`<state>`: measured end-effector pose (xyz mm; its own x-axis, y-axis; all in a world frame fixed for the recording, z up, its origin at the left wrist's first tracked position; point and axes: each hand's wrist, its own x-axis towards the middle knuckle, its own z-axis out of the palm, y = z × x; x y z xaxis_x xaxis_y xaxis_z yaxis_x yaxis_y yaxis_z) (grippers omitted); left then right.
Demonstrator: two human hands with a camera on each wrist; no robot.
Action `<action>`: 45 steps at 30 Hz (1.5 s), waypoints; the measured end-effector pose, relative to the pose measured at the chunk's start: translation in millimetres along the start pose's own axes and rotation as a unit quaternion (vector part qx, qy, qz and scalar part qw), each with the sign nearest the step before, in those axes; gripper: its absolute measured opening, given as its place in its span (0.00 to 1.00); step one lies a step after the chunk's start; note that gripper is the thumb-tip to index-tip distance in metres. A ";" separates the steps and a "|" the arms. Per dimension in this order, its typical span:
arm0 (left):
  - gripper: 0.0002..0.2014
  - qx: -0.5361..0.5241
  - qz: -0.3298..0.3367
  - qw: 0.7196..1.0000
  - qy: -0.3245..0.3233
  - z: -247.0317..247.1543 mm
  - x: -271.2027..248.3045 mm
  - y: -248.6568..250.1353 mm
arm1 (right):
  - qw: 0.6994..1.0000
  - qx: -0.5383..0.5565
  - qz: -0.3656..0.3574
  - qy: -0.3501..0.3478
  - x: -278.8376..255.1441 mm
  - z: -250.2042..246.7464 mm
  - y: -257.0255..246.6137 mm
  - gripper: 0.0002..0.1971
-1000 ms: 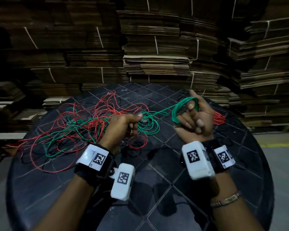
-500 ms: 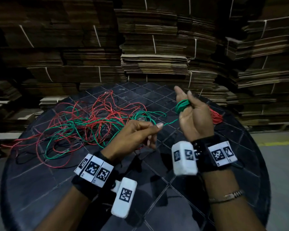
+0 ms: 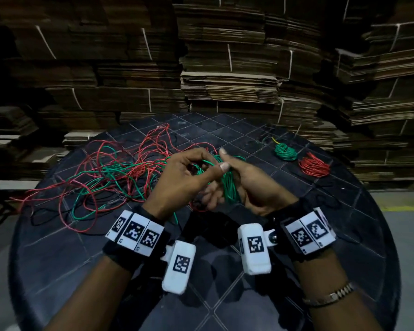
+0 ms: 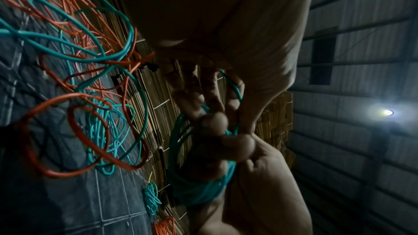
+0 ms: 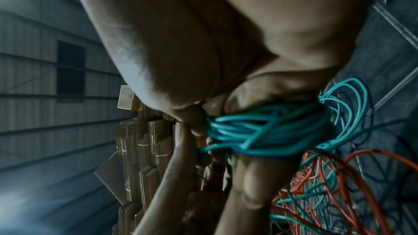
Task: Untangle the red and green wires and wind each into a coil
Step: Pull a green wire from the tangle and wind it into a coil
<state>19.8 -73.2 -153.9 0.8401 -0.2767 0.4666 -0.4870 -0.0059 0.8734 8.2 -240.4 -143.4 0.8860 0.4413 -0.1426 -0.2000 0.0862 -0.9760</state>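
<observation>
A: Item one, green wire (image 3: 228, 185)?
B: Partly wound in a bundle of loops round the fingers of the right hand (image 3: 253, 185), above the middle of the round black table (image 3: 344, 235). Loose remainder trailing left into the tangle.

A: Right hand, state?
B: Palm up, fingers through the loops, thumb raised; carrying the bundle.

A: Left hand (image 3: 179, 182)?
B: Curled over the same bundle, fingertips pinching a green strand against it, touching the right hand.

A: Item two, red wire (image 3: 139, 173)?
B: Loose on the left half of the table, crossed over and under green lengths; not held.

A: Finished stock?
B: One small green coil (image 3: 285, 151) and one small red coil (image 3: 313, 166), side by side at the far right of the table, well apart from the hands.

A: Surroundings?
B: Strapped stacks of flat cardboard (image 3: 225, 68) behind the table. Bracelet (image 3: 330, 296) on the right forearm.
</observation>
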 end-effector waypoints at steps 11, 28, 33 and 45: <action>0.32 -0.037 -0.068 0.995 0.069 -6.0 5.9 -12.3 | 0.994 0.085 0.024 -0.068 -2.6 3.3 -7.0 0.42; 0.15 0.063 -0.119 0.990 0.043 -7.7 12.4 -52.6 | 0.761 0.544 -0.350 0.053 -31.6 -60.6 -26.0 0.22; 0.09 0.029 -0.072 0.997 -0.027 5.7 4.3 -34.0 | 0.834 0.414 -0.325 0.166 -24.9 -54.0 -28.7 0.14; 0.13 0.012 0.114 0.993 -0.010 -8.7 4.9 -21.9 | 0.997 -0.003 -0.055 0.047 -5.6 -11.0 -4.0 0.23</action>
<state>36.7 -66.1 -169.5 0.7019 -0.2925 0.6494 -0.6706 0.0357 0.7409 8.6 -253.1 -140.5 0.9378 0.3436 -0.0497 -0.0976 0.1234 -0.9875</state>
